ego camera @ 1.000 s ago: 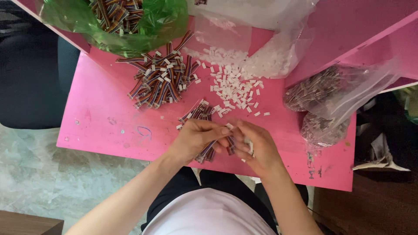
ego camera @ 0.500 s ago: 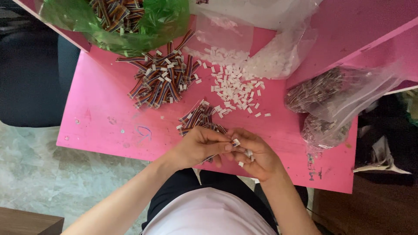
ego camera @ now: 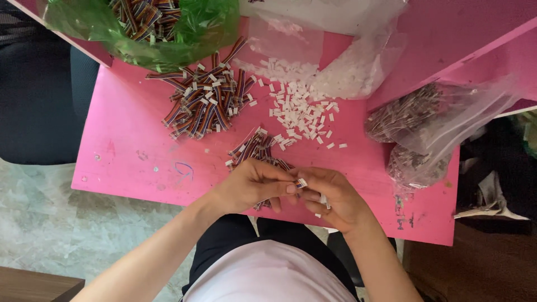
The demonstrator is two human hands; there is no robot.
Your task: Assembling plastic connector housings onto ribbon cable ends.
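Pinching a short rainbow-striped ribbon cable [ego camera: 267,197] over the near edge of the pink wooden table [ego camera: 134,151].
Left hand [ego camera: 251,187] has its grip closed on the cable; right hand [ego camera: 330,196] pinches the small white plastic connector [ego camera: 302,183] at its tip. Light, limp wire with a stiff, tiny end, probably best held close behind the connector.

A crumpled green plastic bag [ego camera: 168,33] sits at the far left of the pink table [ego camera: 128,162], open and holding striped cable pieces. Beside it, at the far middle, a clear bag [ego camera: 347,61] lies with small white parts inside. At the right edge, two clear bags [ego camera: 425,128] (contents greyish, too fine to tell) lie touching.
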